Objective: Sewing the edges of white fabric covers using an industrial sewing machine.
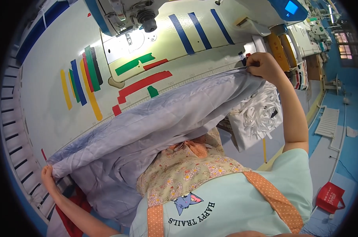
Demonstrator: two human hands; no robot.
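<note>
A wide piece of pale lavender-grey fabric (147, 118) is stretched along the front edge of the sewing table, its lower part hanging over my lap. At the far left my left hand (48, 175) pinches one end of its upper edge. My right hand (263, 66) grips the other end near the table's right corner, fingers closed. Between the hands the upper edge runs nearly taut beside the printed ruler. The sewing machine (133, 19) stands behind the fabric, its needle area lit and apart from the cloth.
Coloured tape strips (84, 79) mark the white tabletop (44, 79). To the right, below the table, a bundle of white strips (261, 112) lies on a white bag or box. A red bag (330, 197) sits on the floor at right. White slats (13, 130) border the left.
</note>
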